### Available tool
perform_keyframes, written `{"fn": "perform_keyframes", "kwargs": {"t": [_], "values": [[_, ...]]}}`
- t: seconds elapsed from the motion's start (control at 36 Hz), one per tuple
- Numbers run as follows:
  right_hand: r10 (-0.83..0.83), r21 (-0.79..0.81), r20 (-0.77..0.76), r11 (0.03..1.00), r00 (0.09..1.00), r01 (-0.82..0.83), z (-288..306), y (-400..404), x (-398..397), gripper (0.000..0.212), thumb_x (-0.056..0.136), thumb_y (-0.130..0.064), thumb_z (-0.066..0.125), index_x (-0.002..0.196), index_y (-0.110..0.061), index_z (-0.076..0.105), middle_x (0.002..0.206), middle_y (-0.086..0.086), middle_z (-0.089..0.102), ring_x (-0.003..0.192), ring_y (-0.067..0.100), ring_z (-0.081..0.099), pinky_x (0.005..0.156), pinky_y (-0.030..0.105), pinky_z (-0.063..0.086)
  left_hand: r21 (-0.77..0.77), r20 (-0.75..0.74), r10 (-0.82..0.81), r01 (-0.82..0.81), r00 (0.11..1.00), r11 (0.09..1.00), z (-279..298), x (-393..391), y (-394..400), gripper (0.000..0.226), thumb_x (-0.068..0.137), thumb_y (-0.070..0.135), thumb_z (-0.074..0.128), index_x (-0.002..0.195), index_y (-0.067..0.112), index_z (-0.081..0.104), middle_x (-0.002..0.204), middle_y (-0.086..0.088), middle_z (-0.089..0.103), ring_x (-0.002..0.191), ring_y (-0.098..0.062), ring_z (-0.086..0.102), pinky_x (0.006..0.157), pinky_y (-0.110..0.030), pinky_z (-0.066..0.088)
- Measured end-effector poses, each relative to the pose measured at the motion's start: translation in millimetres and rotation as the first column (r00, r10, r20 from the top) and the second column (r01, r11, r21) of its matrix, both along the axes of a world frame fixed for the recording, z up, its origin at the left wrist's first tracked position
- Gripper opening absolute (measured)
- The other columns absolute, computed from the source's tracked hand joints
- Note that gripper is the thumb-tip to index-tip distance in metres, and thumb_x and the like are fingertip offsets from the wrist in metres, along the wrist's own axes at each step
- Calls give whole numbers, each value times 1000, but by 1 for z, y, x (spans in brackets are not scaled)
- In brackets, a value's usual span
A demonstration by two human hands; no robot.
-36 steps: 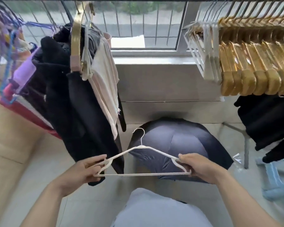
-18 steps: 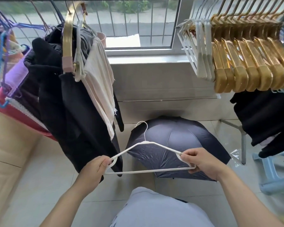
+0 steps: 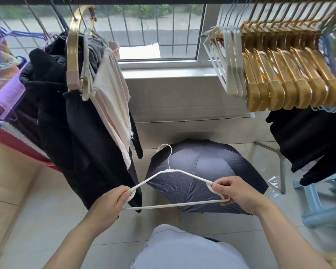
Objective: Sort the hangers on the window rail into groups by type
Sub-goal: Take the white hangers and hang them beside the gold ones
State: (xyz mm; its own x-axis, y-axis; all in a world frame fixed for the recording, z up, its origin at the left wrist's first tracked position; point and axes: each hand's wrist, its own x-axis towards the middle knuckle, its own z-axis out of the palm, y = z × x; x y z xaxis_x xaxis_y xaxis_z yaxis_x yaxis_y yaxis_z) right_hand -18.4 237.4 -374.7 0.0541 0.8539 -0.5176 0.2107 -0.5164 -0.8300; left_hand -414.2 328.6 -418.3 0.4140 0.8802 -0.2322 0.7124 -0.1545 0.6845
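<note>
I hold a thin white hanger (image 3: 175, 205) level in front of me, low over the floor, hook pointing away. My left hand (image 3: 109, 204) grips its left shoulder end and my right hand (image 3: 239, 195) grips its right end. On the dark rail (image 3: 163, 0) at the top right hang several white hangers (image 3: 231, 74) bunched together, then several gold hangers (image 3: 291, 88) beside them. At the left, one gold hanger (image 3: 73, 53) and a white one (image 3: 85, 78) hang among clothes, with purple and blue wire hangers (image 3: 2, 41) further left.
Black and cream garments (image 3: 81, 136) hang at the left, reaching my left hand. An open dark umbrella (image 3: 202, 167) lies on the tiled floor ahead. Black clothes (image 3: 310, 140) lie over a frame at the right above a blue plastic stool (image 3: 326, 206). Cardboard boxes (image 3: 6, 181) stand left.
My left hand has closed from a loose hold to a pinch on the hanger's left end. The hanger has shifted slightly right and its hook has tilted further away.
</note>
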Motion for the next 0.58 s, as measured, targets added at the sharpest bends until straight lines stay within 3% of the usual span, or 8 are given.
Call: {"fn": "perform_keyframes", "kwargs": {"t": [0.11,0.22,0.39,0.58], "values": [[1,-9,8,1000,1000,-1,-3,3,-1,18,97,-24,70,88,-12,80,68,-5,53,64,8,50,71,33,60,-15,-38,-59,58,998,998,1,0,-2,25,105,51,41,98,36,60,82,9,63,73,-14,58,66,-40,53],[22,-9,19,1000,1000,-22,-5,6,-4,17,96,-24,71,87,-13,80,69,-3,55,65,9,48,66,26,54,-40,-78,-51,48,996,998,3,2,-6,34,104,58,33,96,34,57,78,7,60,65,-10,52,66,-42,53],[32,36,34,999,999,-33,0,12,-4,20,94,-29,73,80,-15,77,67,0,51,68,15,40,65,28,31,77,-65,28,-23,997,997,11,3,-7,46,102,61,29,87,23,51,77,2,56,70,-20,52,58,-36,43],[4,57,-6,998,1000,-4,8,19,-8,20,92,-29,73,84,-11,78,69,-1,52,67,13,41,67,29,31,170,-75,42,-29,996,985,18,3,5,42,105,53,33,81,23,49,73,2,54,66,-18,51,55,-29,38]]}}
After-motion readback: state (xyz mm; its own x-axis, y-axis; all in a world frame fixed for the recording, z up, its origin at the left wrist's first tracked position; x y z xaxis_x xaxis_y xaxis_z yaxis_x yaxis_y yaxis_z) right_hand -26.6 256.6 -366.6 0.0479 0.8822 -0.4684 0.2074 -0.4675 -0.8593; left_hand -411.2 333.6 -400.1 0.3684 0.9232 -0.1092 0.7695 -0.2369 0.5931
